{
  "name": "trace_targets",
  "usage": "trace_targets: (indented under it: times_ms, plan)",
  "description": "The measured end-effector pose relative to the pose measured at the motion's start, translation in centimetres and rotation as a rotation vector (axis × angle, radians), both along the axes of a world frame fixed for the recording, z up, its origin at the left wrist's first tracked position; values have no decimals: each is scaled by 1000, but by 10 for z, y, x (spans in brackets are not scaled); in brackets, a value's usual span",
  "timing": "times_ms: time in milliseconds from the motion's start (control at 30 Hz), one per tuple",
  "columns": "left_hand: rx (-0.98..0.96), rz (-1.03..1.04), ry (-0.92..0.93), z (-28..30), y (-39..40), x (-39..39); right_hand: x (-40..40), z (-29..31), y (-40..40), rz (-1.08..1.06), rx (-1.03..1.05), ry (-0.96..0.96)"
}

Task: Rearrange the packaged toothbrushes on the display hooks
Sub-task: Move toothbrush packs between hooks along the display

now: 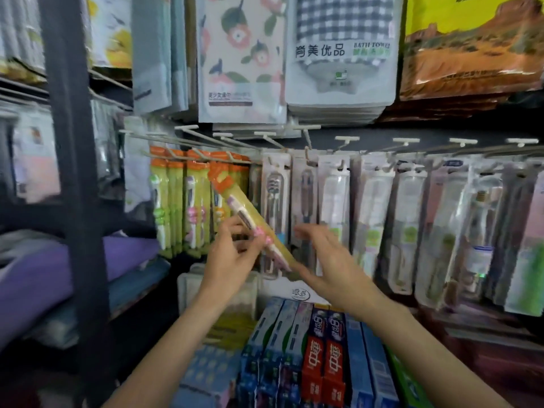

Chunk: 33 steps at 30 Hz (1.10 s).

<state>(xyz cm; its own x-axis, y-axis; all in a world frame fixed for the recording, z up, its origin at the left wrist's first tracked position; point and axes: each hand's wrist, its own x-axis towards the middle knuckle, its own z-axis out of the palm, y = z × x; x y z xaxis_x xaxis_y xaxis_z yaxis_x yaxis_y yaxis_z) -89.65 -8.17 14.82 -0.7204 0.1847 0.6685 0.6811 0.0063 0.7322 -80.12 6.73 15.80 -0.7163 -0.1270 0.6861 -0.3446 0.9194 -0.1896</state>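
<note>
A yellow toothbrush pack with an orange top (235, 207) is tilted, its top near the hooks and its lower end toward me. My left hand (229, 257) grips its lower half. My right hand (326, 260) is just right of the pack's bottom end, fingers spread and relaxed, one finger touching that end. More yellow and orange packs (182, 201) hang on the left hooks. Clear and white toothbrush packs (371, 213) hang along the white display hooks (347, 139) to the right.
Toothpaste boxes (321, 351) are stacked below my arms. Packaged towels (338, 54) hang above the hooks. A dark shelf post (73, 172) stands at the left, with folded purple fabric (44, 269) behind it.
</note>
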Motion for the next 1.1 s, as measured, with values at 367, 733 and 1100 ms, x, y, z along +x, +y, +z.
trace_targets:
  times_ms: [367, 733, 1100]
  plan:
    - [163, -14, -304, 17, -73, -44, -88, 8, -99, 228, -333, -190]
    - [-90, 36, -64, 40, -61, -74, -113, 9, -100, 136, -488, -105]
    - [-150, 457, 175, -4, -75, -85, -83, -27, -42, -284, -612, 306]
